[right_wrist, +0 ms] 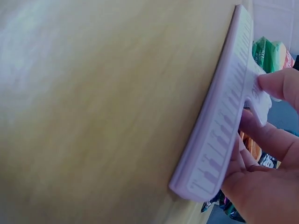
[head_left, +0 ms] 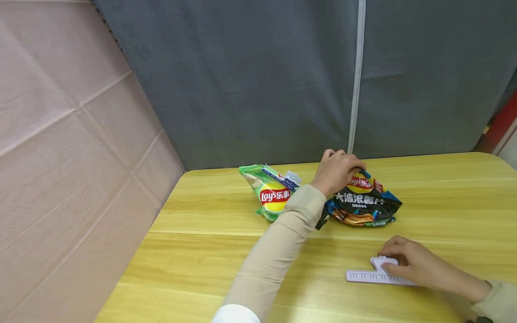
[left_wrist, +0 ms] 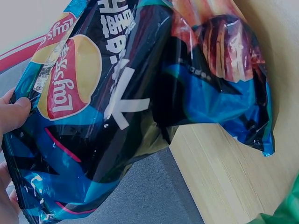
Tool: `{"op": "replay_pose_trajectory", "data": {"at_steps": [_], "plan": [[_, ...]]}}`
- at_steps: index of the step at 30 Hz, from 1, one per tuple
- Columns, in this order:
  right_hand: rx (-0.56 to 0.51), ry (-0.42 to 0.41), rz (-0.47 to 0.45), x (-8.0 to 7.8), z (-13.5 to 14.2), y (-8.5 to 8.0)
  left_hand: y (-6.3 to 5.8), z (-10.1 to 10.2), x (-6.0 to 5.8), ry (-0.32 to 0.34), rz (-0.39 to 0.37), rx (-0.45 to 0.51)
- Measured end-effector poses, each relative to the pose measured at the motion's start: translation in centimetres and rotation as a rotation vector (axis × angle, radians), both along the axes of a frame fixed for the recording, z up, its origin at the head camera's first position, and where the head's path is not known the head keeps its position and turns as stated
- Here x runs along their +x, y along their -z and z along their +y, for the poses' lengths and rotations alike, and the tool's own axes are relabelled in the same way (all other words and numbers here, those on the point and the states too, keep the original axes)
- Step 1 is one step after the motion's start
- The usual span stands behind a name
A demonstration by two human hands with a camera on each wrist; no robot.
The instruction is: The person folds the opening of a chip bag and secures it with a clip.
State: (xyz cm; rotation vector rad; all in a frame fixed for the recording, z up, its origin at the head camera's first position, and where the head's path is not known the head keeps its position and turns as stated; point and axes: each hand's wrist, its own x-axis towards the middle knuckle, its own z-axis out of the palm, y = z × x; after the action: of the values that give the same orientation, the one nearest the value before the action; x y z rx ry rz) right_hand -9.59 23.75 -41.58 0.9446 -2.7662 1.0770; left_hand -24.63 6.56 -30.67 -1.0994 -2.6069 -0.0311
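My left hand [head_left: 339, 171] grips the top edge of a black and blue Lay's chip bag [head_left: 361, 202], whose lower part reaches down to the table. In the left wrist view the thumb presses on the edge of the chip bag [left_wrist: 126, 93], near its crimped end. My right hand [head_left: 420, 264] pinches the handle of a pale lilac bag clip [head_left: 375, 277] low over the table, to the right and nearer me. The right wrist view shows thumb and fingers on the handle of the bag clip [right_wrist: 224, 116], its long bar marked with piano keys.
A green Lay's bag [head_left: 264, 190] lies left of the black one, with a dark blue bag clip [head_left: 278, 178] across its top. The wooden table [head_left: 194, 260] ends at a grey curtain [head_left: 250, 89] behind and a pinkish cloth wall [head_left: 81, 157] on the left.
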Motion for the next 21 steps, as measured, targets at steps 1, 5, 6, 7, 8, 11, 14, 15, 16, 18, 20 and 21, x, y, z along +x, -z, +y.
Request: {"op": "replay_pose_trajectory", "data": {"at_steps": [1,5,6,7,8,11,14,15,16,18,20,21], "plan": [[-0.024,-0.011,-0.005,-0.08,0.06,0.06,-0.01,0.00,0.00,-0.001,-0.001,-0.001],[-0.110,-0.079,-0.066,-0.44,0.47,0.18,-0.04,-0.02,0.03,-0.001,-0.006,0.002],[-0.132,-0.104,-0.094,-0.53,0.57,0.15,-0.04,-0.03,0.03,-0.001,-0.008,0.003],[-0.146,-0.121,-0.127,-0.61,0.66,0.12,-0.04,-0.04,0.05,-0.001,-0.009,0.003],[-0.159,-0.138,-0.155,-0.66,0.74,0.10,-0.04,-0.05,0.06,-0.001,-0.010,0.004],[-0.181,-0.167,-0.226,-0.74,0.91,-0.02,-0.03,-0.06,0.07,-0.004,-0.014,0.002],[-0.185,-0.178,-0.264,-0.85,0.95,-0.01,-0.01,-0.04,0.04,-0.005,-0.015,0.000],[-0.185,-0.182,-0.274,-0.90,0.94,0.01,-0.01,-0.03,0.03,-0.005,-0.015,-0.001],[-0.186,-0.185,-0.283,-0.95,0.95,0.04,-0.01,-0.03,0.03,-0.005,-0.014,-0.001],[-0.188,-0.190,-0.291,-1.04,0.92,0.08,0.00,-0.04,0.03,-0.006,-0.011,0.000],[-0.186,-0.183,-0.295,-1.05,0.90,0.08,0.03,-0.05,0.03,-0.004,-0.010,0.002],[-0.186,-0.177,-0.296,-1.04,0.87,0.08,0.03,-0.06,0.04,-0.005,-0.008,0.002]]}}
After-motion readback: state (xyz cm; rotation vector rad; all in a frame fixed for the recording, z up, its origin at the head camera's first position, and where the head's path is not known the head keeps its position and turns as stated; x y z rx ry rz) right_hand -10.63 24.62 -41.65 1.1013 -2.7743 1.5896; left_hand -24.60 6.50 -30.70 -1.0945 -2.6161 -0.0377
